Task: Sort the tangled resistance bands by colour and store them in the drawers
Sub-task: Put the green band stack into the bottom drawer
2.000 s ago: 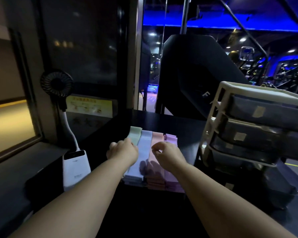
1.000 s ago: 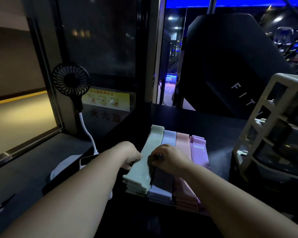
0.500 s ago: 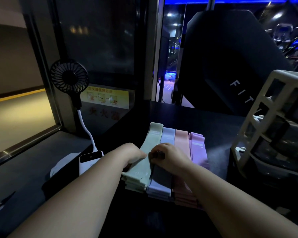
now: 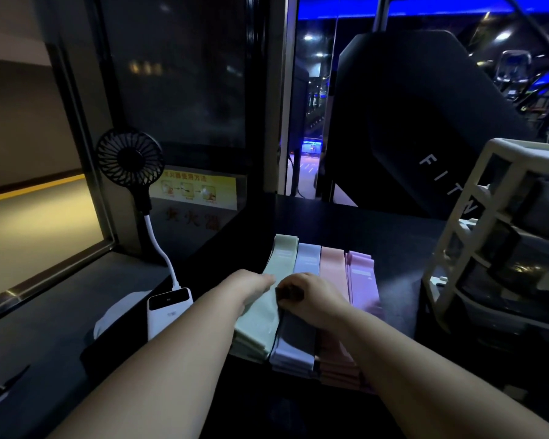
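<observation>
**Spotter A:** Your four sorted stacks lie side by side on the table (image 4: 403,236): the green stack (image 4: 282,261), blue stack (image 4: 308,261), pink stack (image 4: 332,270) and purple stack (image 4: 362,280). Your right grip (image 4: 313,296) is curled at the seam between green and blue and seems to pinch the green stack's edge.

**Spotter B:** Your left grip (image 4: 251,285) rests against that stack's other side. Its fingertips are hidden, so I cannot tell whether it has closed on anything.

**Spotter A:** If you lift with only the top layers pinched, the lower bands will likely slide out and fan across the table. Your right forearm crosses above pink and purple, so a careless drag could smear those stacks together.

**Spotter B:** The drawer unit (image 4: 444,245) stands well to your right, cut off by the frame. I cannot tell whether any drawer is open, so with both hands full you may stall there.

**Spotter A:** The stacks' near ends under your forearms are hidden too, and the drawers' contents are too dark to read.
</observation>
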Action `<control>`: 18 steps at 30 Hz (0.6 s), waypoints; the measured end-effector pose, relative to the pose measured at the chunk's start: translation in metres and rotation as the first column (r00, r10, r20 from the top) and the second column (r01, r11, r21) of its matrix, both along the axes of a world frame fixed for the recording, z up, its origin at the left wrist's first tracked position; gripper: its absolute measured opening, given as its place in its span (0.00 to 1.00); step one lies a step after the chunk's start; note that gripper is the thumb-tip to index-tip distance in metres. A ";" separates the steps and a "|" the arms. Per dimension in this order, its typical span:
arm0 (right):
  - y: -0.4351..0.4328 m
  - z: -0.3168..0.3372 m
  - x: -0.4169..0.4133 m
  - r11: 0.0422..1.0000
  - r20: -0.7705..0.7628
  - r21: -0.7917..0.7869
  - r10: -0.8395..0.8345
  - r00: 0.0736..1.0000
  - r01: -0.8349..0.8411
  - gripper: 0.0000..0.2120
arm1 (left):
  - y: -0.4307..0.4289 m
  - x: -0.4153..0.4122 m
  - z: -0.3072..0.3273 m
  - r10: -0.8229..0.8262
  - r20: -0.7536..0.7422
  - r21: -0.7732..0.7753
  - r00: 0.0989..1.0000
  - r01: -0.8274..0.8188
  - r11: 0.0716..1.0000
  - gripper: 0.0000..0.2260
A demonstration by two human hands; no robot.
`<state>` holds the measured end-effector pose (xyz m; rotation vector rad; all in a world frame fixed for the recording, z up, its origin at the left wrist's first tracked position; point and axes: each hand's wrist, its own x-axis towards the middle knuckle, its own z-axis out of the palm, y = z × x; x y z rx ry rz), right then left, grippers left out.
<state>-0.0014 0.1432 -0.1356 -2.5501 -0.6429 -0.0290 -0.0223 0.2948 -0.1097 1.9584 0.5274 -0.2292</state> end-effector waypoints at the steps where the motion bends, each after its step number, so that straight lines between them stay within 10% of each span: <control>1: 0.000 0.001 0.000 1.000 -0.003 0.000 0.001 1.000 -0.001 0.13 | -0.001 -0.001 0.001 0.007 0.009 -0.024 1.000 -0.007 1.000 0.24; 18: -0.007 0.027 0.007 0.927 -0.079 0.356 -0.095 0.992 0.117 0.06 | -0.010 -0.009 0.035 0.070 0.082 -0.255 0.994 -0.048 0.966 0.02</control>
